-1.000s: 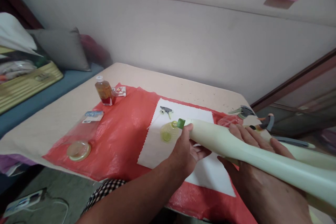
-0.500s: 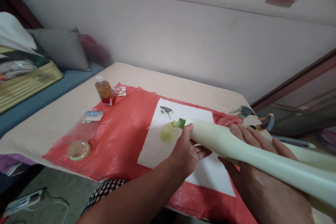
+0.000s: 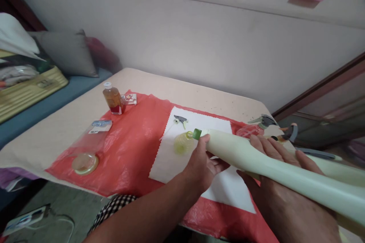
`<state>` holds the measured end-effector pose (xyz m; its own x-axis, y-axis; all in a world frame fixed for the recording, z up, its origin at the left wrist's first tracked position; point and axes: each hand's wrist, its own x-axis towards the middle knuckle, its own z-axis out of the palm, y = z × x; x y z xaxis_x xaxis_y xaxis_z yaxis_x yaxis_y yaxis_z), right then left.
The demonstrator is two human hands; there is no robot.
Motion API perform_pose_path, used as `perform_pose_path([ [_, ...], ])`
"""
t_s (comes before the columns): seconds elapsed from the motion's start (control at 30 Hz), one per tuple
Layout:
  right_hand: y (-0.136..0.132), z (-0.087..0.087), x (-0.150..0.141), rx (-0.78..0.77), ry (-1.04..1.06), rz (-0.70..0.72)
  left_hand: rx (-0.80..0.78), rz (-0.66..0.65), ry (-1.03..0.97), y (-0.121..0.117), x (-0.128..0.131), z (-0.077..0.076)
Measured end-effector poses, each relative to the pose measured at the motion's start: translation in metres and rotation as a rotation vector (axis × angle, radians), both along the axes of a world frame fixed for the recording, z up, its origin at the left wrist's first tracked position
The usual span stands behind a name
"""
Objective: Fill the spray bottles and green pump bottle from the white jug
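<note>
A long pale green spout (image 3: 232,145), which looks like part of a watering can, reaches in from the right edge. Its tip holds a small green piece (image 3: 197,133), close to the mouth of a yellow see-through spray bottle (image 3: 183,143). My left hand (image 3: 203,161) is closed round the spout near the tip, thumb on top. Farther back, my right hand (image 3: 281,182) wraps the same thing, fingers over its far side. Behind the bottle, a grey and pale green spray head (image 3: 180,120) with a thin tube lies on a white scallop-edged sheet (image 3: 164,163).
Red plastic sheeting (image 3: 128,152) covers much of the table. At left stand a brown bottle (image 3: 113,100), a clear packet (image 3: 92,134) and a round lidded dish (image 3: 85,164). Grey-handled tools (image 3: 265,120) lie at right. A wall (image 3: 182,45) rises behind.
</note>
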<state>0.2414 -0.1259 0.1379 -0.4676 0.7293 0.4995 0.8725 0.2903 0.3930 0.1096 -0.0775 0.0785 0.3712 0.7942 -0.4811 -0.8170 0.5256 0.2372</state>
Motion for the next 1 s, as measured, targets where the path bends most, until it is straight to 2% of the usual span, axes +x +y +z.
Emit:
perform_pose_path([
  [0.47,-0.0034,-0.0015,0.0045,-0.032,-0.031,-0.02,0.007,-0.011,-0.01,-0.0007,-0.0001,-0.0004],
  [0.67,-0.0031,-0.0021,0.0047,0.024,-0.057,-0.017,0.01,-0.007,-0.017,-0.0005,-0.0004,0.0002],
  [1.0,-0.0026,-0.001,0.0017,0.023,-0.058,0.001,0.013,0.001,-0.026,0.0,0.0006,-0.0006],
])
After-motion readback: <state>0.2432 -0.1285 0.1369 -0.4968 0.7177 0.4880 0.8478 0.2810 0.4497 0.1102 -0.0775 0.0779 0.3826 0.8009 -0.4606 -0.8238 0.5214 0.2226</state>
